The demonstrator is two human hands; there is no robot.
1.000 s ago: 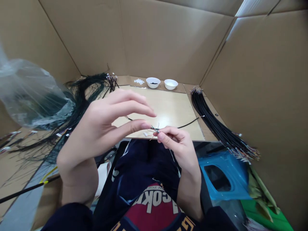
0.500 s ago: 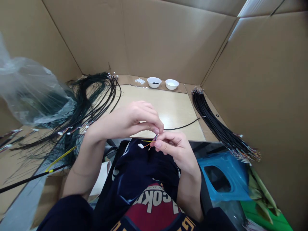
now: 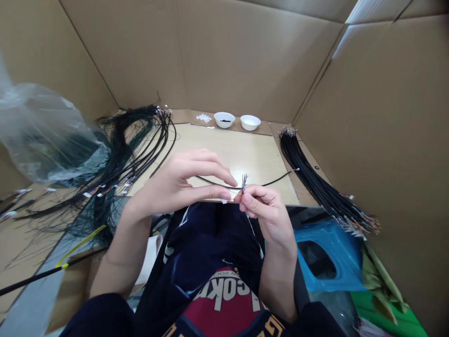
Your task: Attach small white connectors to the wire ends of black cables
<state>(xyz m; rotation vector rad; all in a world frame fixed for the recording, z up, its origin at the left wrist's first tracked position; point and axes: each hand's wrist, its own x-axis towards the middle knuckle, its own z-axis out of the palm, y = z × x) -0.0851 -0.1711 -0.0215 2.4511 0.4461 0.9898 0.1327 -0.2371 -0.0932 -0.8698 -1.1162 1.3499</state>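
Note:
My right hand (image 3: 264, 208) is closed, thumb and fingers pinching a cable's fanned-out thin coloured wires (image 3: 244, 181), which point upward. Just left of these fingertips, a small white connector (image 3: 224, 201) hangs below my left thumb, beside a yellowish wire. My left hand (image 3: 196, 180) is open, its thumb and forefinger parted close to the wires with nothing visible between them. Behind both hands a black cable (image 3: 277, 181) curves over the board to a small tip at the right. Whether it joins the held wires is hidden.
On the left lie a tangled heap of black cables (image 3: 122, 140) and a clear plastic bag (image 3: 52, 135). At the back are white pieces (image 3: 203, 118) and two white bowls (image 3: 224, 115) (image 3: 250, 119). A black cable bundle (image 3: 308, 178) lies right, above a blue plastic item (image 3: 347, 252). Cardboard walls surround the table.
My left fingers have parted and come off the wires. My right hand has moved slightly right and up, and the coloured wires now stand upright. The black cable shows farther left.

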